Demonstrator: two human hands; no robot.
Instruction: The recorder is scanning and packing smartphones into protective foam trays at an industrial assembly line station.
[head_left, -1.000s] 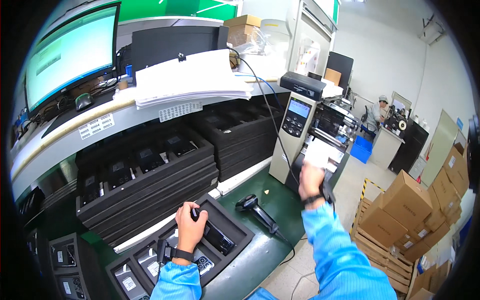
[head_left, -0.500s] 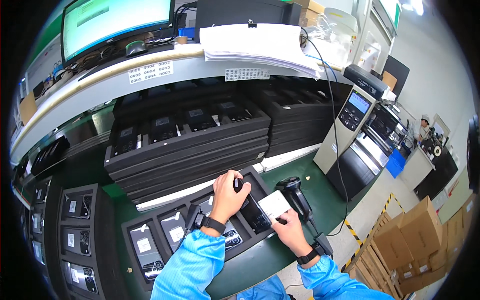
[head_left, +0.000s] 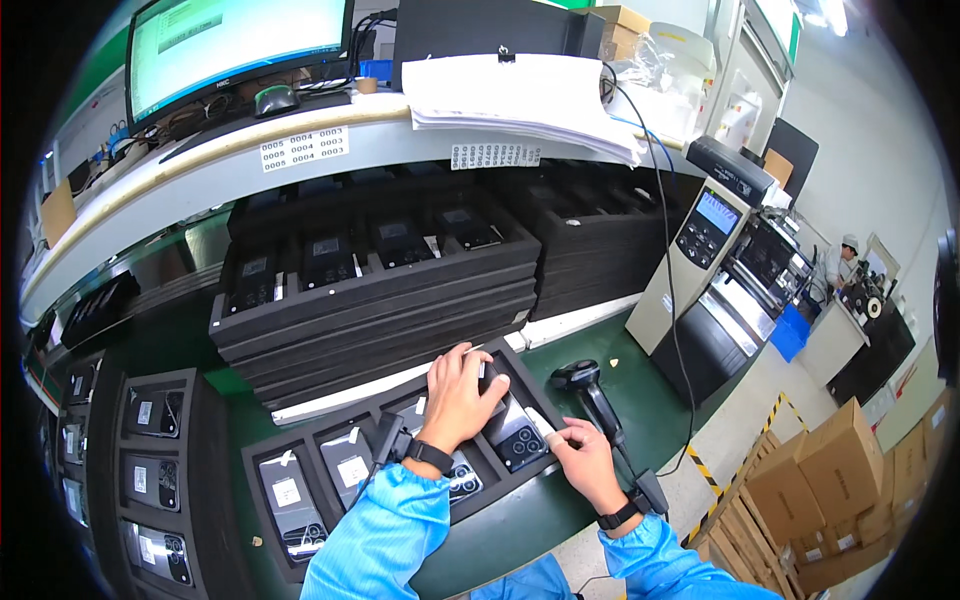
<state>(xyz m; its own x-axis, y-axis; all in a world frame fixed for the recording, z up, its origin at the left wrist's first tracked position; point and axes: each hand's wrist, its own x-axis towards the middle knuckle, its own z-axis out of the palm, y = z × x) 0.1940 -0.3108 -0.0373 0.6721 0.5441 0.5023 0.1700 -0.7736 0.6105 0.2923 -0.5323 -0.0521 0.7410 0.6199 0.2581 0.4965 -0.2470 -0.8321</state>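
A foam tray [head_left: 375,500] holds several dark phones in separate compartments. In its rightmost compartment lies a phone [head_left: 517,436] with its camera cluster facing up, toward the near end. My left hand [head_left: 458,395] is closed over that phone's far end, thumb and fingers pinching a dark part. My right hand [head_left: 587,462] is at the tray's right edge, fingertips pinched on a thin white card [head_left: 540,421] seen nearly edge-on beside the phone. Another phone [head_left: 286,497] with a white label lies in the leftmost compartment. My left hand and wrist partly hide the middle compartments.
A black handheld scanner [head_left: 594,400] lies right of the tray. Stacked foam trays [head_left: 380,300] stand behind, and another tray of phones [head_left: 155,470] is at left. A label printer [head_left: 700,270] stands at right, its cable hanging down. Cardboard boxes [head_left: 830,470] sit on a pallet.
The phone has turned from tilted and dark to lying with its camera side up. The white card has gone from face-on to nearly edge-on beside it. Both hands stay close to the same places.
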